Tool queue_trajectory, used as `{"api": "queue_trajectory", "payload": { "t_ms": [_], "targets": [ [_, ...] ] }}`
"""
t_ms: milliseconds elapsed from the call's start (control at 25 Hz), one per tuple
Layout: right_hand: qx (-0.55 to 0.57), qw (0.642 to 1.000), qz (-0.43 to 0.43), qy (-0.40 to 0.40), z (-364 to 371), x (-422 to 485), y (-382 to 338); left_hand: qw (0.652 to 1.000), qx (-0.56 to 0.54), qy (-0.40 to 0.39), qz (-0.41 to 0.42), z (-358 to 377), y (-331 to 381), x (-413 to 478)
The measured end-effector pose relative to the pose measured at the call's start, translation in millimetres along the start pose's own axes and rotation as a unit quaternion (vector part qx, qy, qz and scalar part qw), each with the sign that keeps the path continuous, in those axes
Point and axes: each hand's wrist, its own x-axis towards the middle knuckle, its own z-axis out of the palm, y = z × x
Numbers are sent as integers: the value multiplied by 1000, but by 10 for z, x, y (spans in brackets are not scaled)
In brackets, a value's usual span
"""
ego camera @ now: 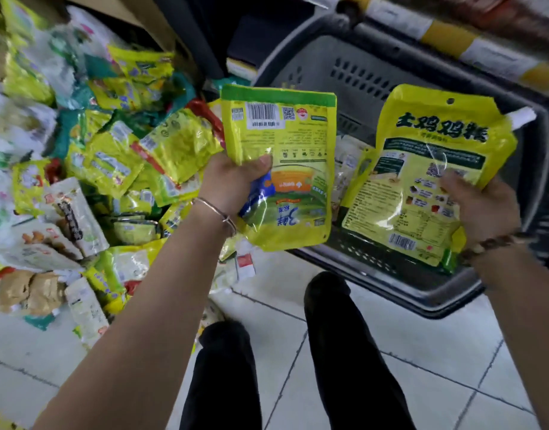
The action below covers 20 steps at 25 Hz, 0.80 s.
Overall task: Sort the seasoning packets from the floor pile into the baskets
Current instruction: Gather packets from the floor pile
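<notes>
Gripping one packet per hand, nothing released yet. Well left of the grey basket (pixel 437 305) sits the floor pile (pixel 111 169): a large heap of yellow, green and white packets on tile, so most of the sorting looks undone. Left hand (pixel 232 178) clutches a green-topped yellow packet (pixel 285 135) at its lower left side, thumb across the printed face, held up over the basket's left edge. Right hand (pixel 481 206) grasps a yellow packet with bold dark characters (pixel 422 187) at its right edge, fingers curled onto it, held over the basket's inside. Between the two held packets a pale packet (pixel 344 181) lies inside the basket, so some sorting is done. The rest of the basket floor is hidden and its count cannot be told. Judged early: both held packets need dropping, then many more trips to the pile.
</notes>
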Motion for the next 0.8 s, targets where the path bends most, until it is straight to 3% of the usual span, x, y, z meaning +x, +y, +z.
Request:
{"api": "queue_trajectory", "payload": {
  "t_ms": [240,520,640,720,800],
  "targets": [
    [-26,999,39,-3,-9,546,374,986,159,-29,30,691,-30,470],
    [-25,989,141,-39,609,994,1133,960,280,-29,-13,1112,-629,1209],
    [3,988,147,-49,886,1185,1468,963,265,-26,-43,1223,-916,1568],
    [15,990,131,-46,1014,1313,1664,977,197,-57,-57,1299,-1087,1815],
    [36,990,125,-49,1152,1406,1819,974,196,-83,-74,1319,-1219,2048]
  ]
}}
